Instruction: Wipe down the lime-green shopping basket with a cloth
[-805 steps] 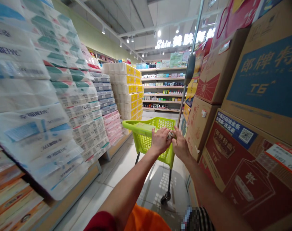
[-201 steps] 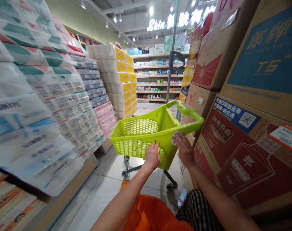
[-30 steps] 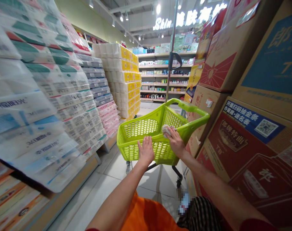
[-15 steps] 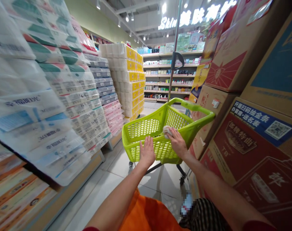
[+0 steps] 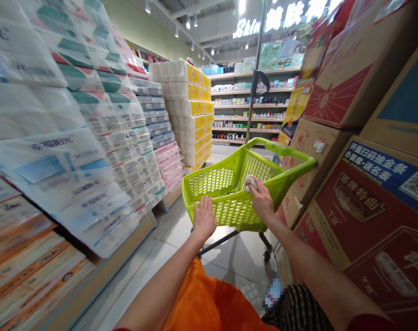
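Left hand [image 5: 205, 218] lies spread against the wheeled lime-green plastic mesh basket [image 5: 212, 181]; right hand [image 5: 262, 200] pinches a small white wad [image 5: 250, 182] against its side.

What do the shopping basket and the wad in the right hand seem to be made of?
The shopping basket looks like moulded lime-green plastic with a slight gloss, judging by its smooth rounded rim and punched honeycomb mesh. The wad in the right hand looks soft, pale and crumpled, perhaps tissue or cloth; it is too small to tell which.
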Tool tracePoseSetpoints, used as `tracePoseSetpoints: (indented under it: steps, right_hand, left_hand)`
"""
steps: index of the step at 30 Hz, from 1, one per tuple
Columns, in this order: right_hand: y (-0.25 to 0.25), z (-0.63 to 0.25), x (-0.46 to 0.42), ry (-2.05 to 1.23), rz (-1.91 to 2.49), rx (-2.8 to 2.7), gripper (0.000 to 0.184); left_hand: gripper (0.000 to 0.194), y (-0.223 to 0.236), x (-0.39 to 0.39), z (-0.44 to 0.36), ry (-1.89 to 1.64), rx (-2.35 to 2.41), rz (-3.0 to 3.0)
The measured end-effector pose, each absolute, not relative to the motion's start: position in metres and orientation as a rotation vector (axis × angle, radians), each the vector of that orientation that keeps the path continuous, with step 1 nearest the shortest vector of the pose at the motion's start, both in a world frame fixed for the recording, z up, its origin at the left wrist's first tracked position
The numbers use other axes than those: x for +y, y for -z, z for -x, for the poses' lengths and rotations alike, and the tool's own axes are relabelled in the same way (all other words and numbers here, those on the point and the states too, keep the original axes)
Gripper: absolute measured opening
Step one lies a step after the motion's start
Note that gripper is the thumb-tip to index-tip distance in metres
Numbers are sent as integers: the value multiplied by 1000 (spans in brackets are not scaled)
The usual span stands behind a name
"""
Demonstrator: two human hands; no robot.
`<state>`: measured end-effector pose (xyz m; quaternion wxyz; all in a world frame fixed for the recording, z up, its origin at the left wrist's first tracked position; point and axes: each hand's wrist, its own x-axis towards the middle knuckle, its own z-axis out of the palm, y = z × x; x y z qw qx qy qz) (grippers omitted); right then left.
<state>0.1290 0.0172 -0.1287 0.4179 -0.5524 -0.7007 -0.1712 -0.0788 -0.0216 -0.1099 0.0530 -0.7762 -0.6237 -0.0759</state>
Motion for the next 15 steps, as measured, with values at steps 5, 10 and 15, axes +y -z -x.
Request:
tracePoseSetpoints:
  steps: [5, 10, 15]
  right_hand:
    - [139, -114, 20, 378, 1314, -1852, 53]
    - [138, -109, 28, 335, 1251, -1976, 57]
    - [128, -119, 38, 288, 1305, -1976, 54]
  left_hand:
    - [64, 110, -23, 86, 336, -1915, 2299]
    - [60, 106, -24, 88, 382, -1896, 2311]
    - [67, 105, -29, 74, 359, -1927, 2355]
